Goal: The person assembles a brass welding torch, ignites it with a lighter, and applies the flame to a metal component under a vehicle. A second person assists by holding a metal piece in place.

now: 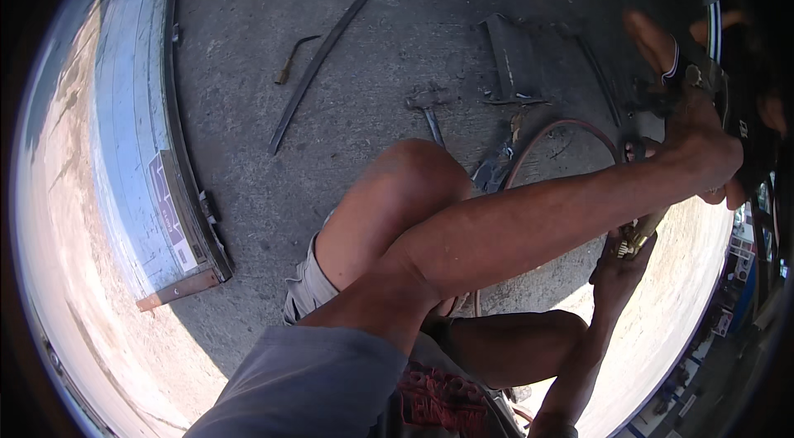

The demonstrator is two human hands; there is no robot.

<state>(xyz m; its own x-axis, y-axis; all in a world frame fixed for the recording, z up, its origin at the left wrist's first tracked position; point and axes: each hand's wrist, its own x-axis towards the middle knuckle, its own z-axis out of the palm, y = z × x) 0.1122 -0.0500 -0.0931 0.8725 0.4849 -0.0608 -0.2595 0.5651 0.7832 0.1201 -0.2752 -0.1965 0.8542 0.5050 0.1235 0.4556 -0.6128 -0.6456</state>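
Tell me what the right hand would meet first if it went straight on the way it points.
Likely the left forearm, which crosses the line ahead of the right hand and its brass fitting; depth is unclear, so the hand might pass underneath.

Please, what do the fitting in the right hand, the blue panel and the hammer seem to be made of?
The fitting in the right hand: probably brass, for its yellow, shiny metallic look.
The blue panel: likely painted wood, worn, since board-like seams and scuffs show.
The hammer: head likely dull, dark metal; the handle shines bluish-grey, metal or coated, I cannot tell.
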